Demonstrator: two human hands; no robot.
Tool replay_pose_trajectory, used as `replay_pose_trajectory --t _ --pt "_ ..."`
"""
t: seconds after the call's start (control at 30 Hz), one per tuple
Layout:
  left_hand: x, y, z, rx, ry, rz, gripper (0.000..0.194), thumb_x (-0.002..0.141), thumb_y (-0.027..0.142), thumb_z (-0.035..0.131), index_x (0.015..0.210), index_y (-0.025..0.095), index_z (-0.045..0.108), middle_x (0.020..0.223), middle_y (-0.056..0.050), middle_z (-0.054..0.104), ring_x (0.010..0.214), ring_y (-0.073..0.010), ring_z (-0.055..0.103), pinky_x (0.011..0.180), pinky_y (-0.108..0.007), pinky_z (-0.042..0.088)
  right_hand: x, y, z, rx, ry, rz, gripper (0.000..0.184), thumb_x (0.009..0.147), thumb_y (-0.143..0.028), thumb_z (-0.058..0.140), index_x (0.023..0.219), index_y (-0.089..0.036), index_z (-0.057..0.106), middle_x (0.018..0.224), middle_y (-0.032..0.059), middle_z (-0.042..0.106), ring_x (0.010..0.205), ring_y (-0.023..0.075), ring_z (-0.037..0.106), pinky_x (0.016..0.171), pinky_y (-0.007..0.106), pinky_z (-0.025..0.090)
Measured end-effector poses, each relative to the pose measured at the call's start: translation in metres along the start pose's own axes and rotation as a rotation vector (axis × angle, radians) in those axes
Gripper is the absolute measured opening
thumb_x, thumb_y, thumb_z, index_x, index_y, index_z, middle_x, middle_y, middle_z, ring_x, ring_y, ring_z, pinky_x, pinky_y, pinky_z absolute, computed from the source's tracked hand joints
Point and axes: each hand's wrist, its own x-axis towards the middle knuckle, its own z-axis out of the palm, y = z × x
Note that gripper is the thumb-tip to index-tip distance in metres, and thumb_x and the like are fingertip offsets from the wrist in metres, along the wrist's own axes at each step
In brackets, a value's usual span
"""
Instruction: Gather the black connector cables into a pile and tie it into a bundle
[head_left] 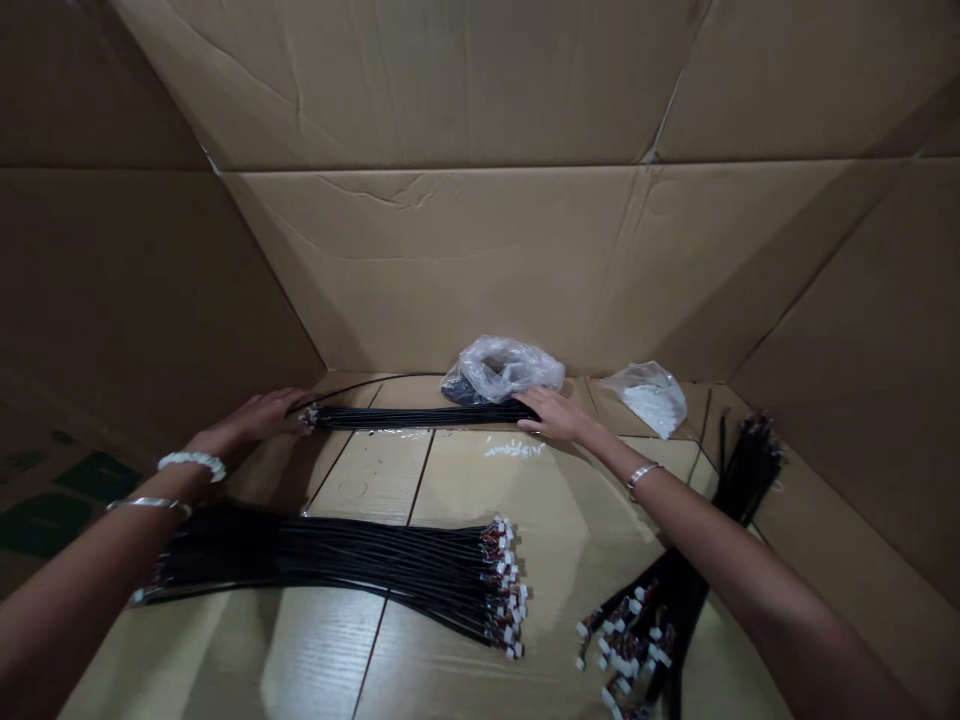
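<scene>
A thin bundle of black wires lies crosswise at the far side of the pale wood-patterned table. My left hand grips its left end, where small white connectors show at the fingertips. My right hand lies over the bundle's right end, its fingers curved down on the wires. A larger bundle of black wires with white connectors at its right end lies below my left forearm. Silver bangles circle both wrists.
A black-wire bundle with white connectors fans across the table's right side. Loose white connectors lie just below my right hand. Behind are a crumpled plastic bag and a bag of white parts. Cardboard sheets wall the back and sides.
</scene>
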Motion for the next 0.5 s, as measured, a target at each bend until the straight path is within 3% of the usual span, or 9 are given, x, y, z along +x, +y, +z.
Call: replay_pose_trajectory --t 0.1,0.23,0.37,0.5 --pt "-0.020 0.000 0.000 -0.004 0.018 -0.005 0.071 0.079 0.045 0.055 0.140 0.011 0.044 0.145 -0.017 0.052 0.130 -0.0283 0.050 0.106 -0.034 0.038 -0.031 0.004 -0.012 0.075 0.060 0.043 0.040 0.097 -0.030 0.045 0.133 -0.015 0.055 0.130 0.0164 0.062 0.121 0.0260 0.055 0.104 0.044 0.041" --pt "-0.057 0.018 0.013 -0.094 0.145 0.049 0.068 0.079 0.053 0.046 0.136 0.015 0.045 0.141 -0.017 0.055 0.128 -0.0284 0.052 0.109 -0.035 0.037 -0.086 0.008 -0.030 0.127 0.203 0.249 0.037 0.098 -0.022 0.031 0.121 -0.017 0.061 0.118 0.0144 0.067 0.109 0.0253 0.061 0.096 0.041 0.047" --pt "-0.103 0.068 0.034 -0.200 0.280 0.161 0.056 0.084 0.060 0.044 0.129 0.026 0.050 0.134 -0.011 0.062 0.126 -0.0292 0.055 0.107 -0.037 0.041 -0.146 -0.001 -0.045 0.174 0.367 0.473 0.036 0.098 -0.030 0.031 0.112 -0.018 0.061 0.101 0.0119 0.071 0.090 0.0246 0.067 0.082 0.035 0.051" --pt "-0.139 0.139 0.053 -0.202 0.407 0.364 0.048 0.093 0.054 0.042 0.128 0.024 0.053 0.125 -0.010 0.066 0.116 -0.0254 0.061 0.100 -0.037 0.046 -0.198 -0.017 -0.045 0.329 0.557 0.590 0.038 0.094 -0.047 0.039 0.101 -0.020 0.065 0.084 0.0066 0.072 0.069 0.0205 0.065 0.065 0.028 0.050"
